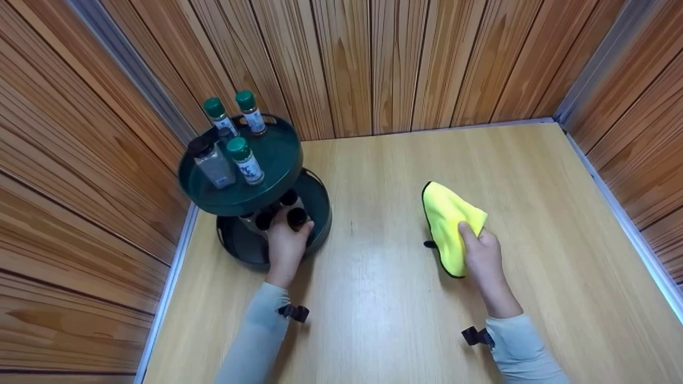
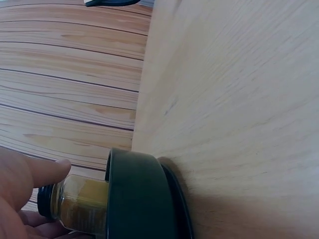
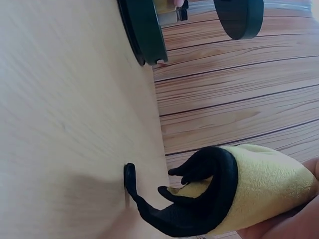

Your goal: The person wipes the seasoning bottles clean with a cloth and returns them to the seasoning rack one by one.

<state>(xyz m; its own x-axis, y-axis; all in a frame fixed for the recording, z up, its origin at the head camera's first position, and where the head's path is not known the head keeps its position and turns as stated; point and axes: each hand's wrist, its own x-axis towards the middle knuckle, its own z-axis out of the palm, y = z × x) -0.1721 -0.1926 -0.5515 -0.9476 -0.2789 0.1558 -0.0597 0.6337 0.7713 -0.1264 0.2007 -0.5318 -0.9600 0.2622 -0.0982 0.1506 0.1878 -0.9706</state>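
Observation:
My left hand (image 1: 286, 240) reaches into the lower tier (image 1: 323, 213) of a dark green two-tier round rack. Its thumb and fingers go round a glass spice jar (image 2: 82, 201) with a black lid (image 1: 296, 217) and yellowish contents. That jar stands inside the tier's rim, and more dark-lidded jars (image 1: 288, 198) are beside it. Over on the right, my right hand (image 1: 482, 253) grips a folded yellow cloth (image 1: 448, 226) with black edging. The cloth is held above the table, and its black loop (image 3: 130, 179) hangs down.
The upper tier (image 1: 283, 160) overhangs the left hand's jars. On it stand several green-capped bottles (image 1: 249, 165) and a dark-lidded container (image 1: 213, 162). Wood-panelled walls (image 1: 395, 64) border the pale wooden table (image 1: 373, 298) at the back and both sides.

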